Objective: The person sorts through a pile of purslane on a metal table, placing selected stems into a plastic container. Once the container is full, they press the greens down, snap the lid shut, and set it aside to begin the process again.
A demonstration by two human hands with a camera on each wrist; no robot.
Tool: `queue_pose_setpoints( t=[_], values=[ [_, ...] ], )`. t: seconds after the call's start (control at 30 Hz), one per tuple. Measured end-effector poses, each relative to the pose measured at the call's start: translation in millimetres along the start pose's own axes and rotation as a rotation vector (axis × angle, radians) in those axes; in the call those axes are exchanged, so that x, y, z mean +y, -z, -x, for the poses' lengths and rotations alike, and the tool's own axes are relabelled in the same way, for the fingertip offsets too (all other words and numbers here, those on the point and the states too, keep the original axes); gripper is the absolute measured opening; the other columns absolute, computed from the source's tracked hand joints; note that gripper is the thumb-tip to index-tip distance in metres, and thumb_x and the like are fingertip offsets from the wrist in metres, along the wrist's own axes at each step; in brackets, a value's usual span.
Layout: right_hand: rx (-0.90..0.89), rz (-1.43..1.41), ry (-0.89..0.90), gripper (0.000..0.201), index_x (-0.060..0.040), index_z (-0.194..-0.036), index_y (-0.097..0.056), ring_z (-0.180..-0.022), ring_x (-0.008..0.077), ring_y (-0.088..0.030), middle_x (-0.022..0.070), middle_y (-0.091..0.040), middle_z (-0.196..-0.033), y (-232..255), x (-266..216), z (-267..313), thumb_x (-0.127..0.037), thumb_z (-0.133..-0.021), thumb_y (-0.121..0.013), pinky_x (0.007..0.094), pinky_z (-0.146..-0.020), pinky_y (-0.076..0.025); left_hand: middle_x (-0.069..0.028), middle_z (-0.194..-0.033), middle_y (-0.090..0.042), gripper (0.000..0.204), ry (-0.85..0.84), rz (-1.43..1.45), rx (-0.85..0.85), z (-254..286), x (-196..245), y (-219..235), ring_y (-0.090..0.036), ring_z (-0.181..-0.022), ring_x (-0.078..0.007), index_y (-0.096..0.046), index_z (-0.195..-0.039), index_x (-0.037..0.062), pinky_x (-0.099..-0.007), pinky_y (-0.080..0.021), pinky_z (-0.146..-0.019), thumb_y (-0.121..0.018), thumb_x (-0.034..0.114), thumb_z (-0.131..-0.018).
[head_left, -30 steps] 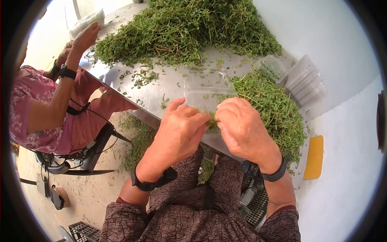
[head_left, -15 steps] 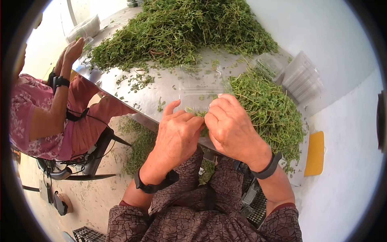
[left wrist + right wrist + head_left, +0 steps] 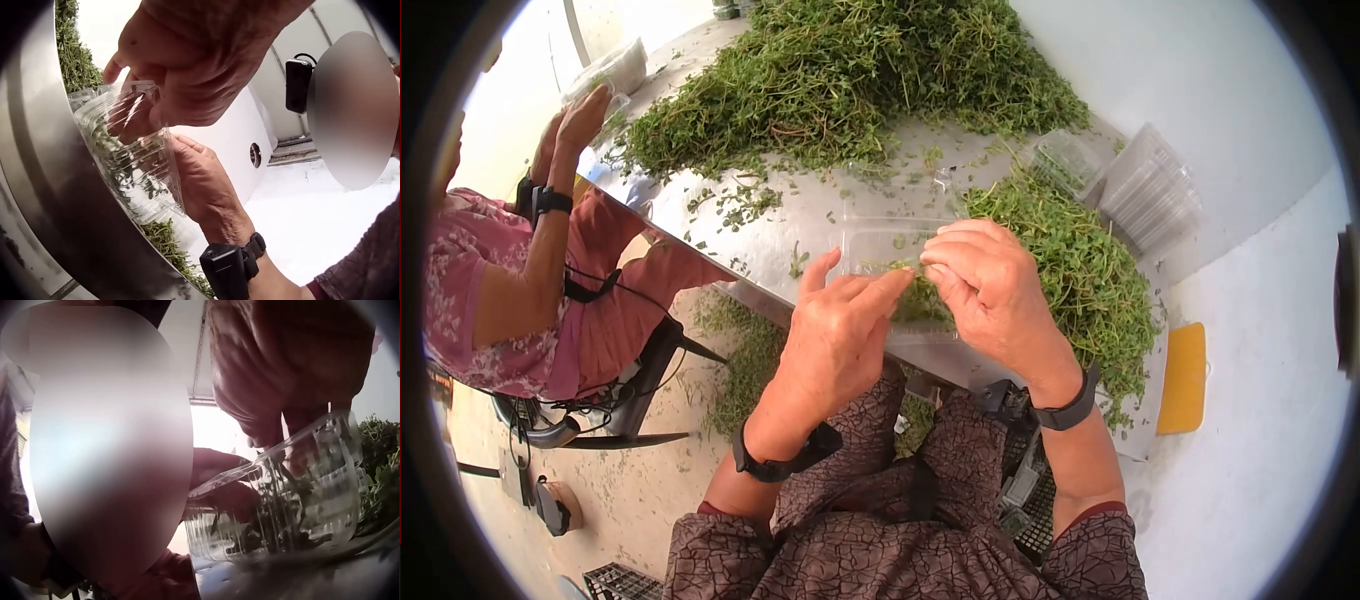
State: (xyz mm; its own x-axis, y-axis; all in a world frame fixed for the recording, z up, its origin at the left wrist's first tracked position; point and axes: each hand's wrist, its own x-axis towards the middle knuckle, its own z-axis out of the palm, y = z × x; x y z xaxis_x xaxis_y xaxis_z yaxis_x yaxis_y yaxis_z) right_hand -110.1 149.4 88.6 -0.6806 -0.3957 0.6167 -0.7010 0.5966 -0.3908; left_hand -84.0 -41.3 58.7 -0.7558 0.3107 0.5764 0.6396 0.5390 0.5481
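Note:
A clear plastic box (image 3: pixel 865 245) with leafy green sprigs (image 3: pixel 922 303) inside stands at the table's near edge. Over its near part, my left hand (image 3: pixel 840 325) pinches sprigs, its little finger raised. My right hand (image 3: pixel 990 290) faces it with thumb and fingertips drawn together on sprigs, close to the left fingertips. The right wrist view shows fingers of both hands reaching down inside the box's wall (image 3: pixel 340 512), among the greens. In the left wrist view, the ribbed box (image 3: pixel 140 162) lies between the two hands.
A large heap of greens (image 3: pixel 870 80) covers the table's back; a smaller pile (image 3: pixel 1080 280) lies right of my hands. Behind that stand a filled box (image 3: pixel 1065 160) and stacked clear boxes (image 3: pixel 1155 190). Another person (image 3: pixel 520 290) sits at the left. A yellow board (image 3: pixel 1182 380) leans near the wall.
My hands came together over the box, then the right moved slightly right and up, uncovering more of the greens in it. The other person's hands lowered a little.

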Motion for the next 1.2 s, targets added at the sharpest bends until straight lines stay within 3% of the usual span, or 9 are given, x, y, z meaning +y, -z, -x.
queue_pose_setpoints(
  t=[0.13, 0.33, 0.53, 0.63, 0.73, 0.83, 1.0, 1.13, 1.2],
  values=[
    [0.028, -0.034, -0.011, 0.014, 0.0010, -0.093, -0.068, -0.100, 0.0328, -0.063, 0.0145, -0.069, -0.094, 13, 0, 5, -0.003, -0.080, -0.070, 0.0413, -0.087, -0.049, -0.0132, -0.115, -0.067, 0.038, -0.011, 0.046, 0.009, 6, -4, 4, -0.062, -0.112, -0.0275, -0.065, -0.116, 0.0038, -0.0491, -0.034, -0.110, -0.060, -0.006, -0.080],
    [0.016, 0.032, -0.074, 0.016, 0.0008, -0.095, -0.069, -0.103, 0.0324, -0.062, 0.0150, -0.069, -0.095, 31, -3, 13, -0.004, -0.080, -0.070, 0.0413, -0.090, -0.049, -0.0126, -0.125, -0.063, 0.036, -0.062, -0.004, -0.020, 9, -2, 13, -0.056, -0.122, -0.0326, -0.066, -0.114, 0.0047, -0.0522, -0.032, -0.111, -0.068, 0.003, -0.078],
    [-0.175, 0.136, -0.066, 0.013, -0.0016, -0.091, -0.069, -0.106, 0.0335, -0.061, 0.0124, -0.070, -0.091, 31, -4, 26, -0.009, -0.081, -0.069, 0.0458, -0.096, -0.043, -0.0112, -0.118, -0.064, 0.035, -0.147, -0.079, -0.142, 14, -4, 8, -0.056, -0.120, -0.0317, -0.068, -0.107, 0.0059, -0.0539, -0.032, -0.111, -0.075, 0.007, -0.072],
    [-0.205, 0.106, -0.046, 0.012, -0.0014, -0.090, -0.068, -0.106, 0.0340, -0.061, 0.0122, -0.070, -0.088, 31, -5, 30, -0.009, -0.080, -0.069, 0.0460, -0.097, -0.043, -0.0106, -0.108, -0.065, 0.029, -0.190, -0.128, -0.095, 16, -6, 3, -0.058, -0.116, -0.0304, -0.067, -0.100, 0.0060, -0.0537, -0.033, -0.110, -0.072, 0.003, -0.072],
    [-0.222, 0.098, -0.022, 0.017, -0.0015, -0.094, -0.068, -0.108, 0.0343, -0.060, 0.0124, -0.070, -0.093, 35, -9, 32, -0.009, -0.080, -0.070, 0.0462, -0.099, -0.042, -0.0100, -0.105, -0.065, 0.027, -0.211, -0.163, -0.092, 18, -6, 4, -0.059, -0.114, -0.0297, -0.068, -0.097, 0.0061, -0.0534, -0.034, -0.110, -0.070, 0.000, -0.071],
    [-0.183, 0.116, -0.029, 0.040, 0.0012, -0.114, -0.060, -0.116, 0.0348, -0.055, 0.0160, -0.065, -0.114, 30, -15, 33, -0.013, -0.078, -0.072, 0.0476, -0.102, -0.040, -0.0094, -0.104, -0.067, 0.028, -0.210, -0.177, -0.106, 19, -3, 3, -0.060, -0.113, -0.0296, -0.069, -0.095, 0.0064, -0.0530, -0.034, -0.110, -0.071, -0.003, -0.069],
    [-0.129, 0.183, -0.015, 0.039, 0.0018, -0.115, -0.059, -0.118, 0.0369, -0.053, 0.0170, -0.065, -0.114, 24, -22, 29, -0.019, -0.083, -0.069, 0.0498, -0.104, -0.036, -0.0091, -0.103, -0.067, 0.026, -0.228, -0.170, -0.109, 19, -2, 3, -0.060, -0.112, -0.0293, -0.069, -0.092, 0.0054, -0.0523, -0.035, -0.109, -0.070, -0.003, -0.068],
    [-0.280, 0.255, -0.019, 0.038, 0.0016, -0.111, -0.061, -0.118, 0.0370, -0.053, 0.0172, -0.065, -0.112, 10, -19, 29, -0.029, -0.090, -0.061, 0.0568, -0.106, -0.031, -0.0104, -0.107, -0.064, 0.026, -0.289, -0.156, -0.092, 19, -6, 0, -0.059, -0.113, -0.0285, -0.065, -0.094, 0.0048, -0.0517, -0.035, -0.110, -0.068, 0.000, -0.069],
    [-0.511, 0.264, -0.033, 0.037, -0.0028, -0.112, -0.066, -0.125, 0.0337, -0.050, 0.0164, -0.066, -0.115, 4, -22, 27, -0.032, -0.090, -0.062, 0.0561, -0.109, -0.029, -0.0156, -0.125, -0.059, 0.034, -0.170, -0.135, -0.032, 21, -7, -3, -0.058, -0.117, -0.0285, -0.065, -0.101, 0.0064, -0.0511, -0.033, -0.111, -0.071, 0.003, -0.068]
  ],
)
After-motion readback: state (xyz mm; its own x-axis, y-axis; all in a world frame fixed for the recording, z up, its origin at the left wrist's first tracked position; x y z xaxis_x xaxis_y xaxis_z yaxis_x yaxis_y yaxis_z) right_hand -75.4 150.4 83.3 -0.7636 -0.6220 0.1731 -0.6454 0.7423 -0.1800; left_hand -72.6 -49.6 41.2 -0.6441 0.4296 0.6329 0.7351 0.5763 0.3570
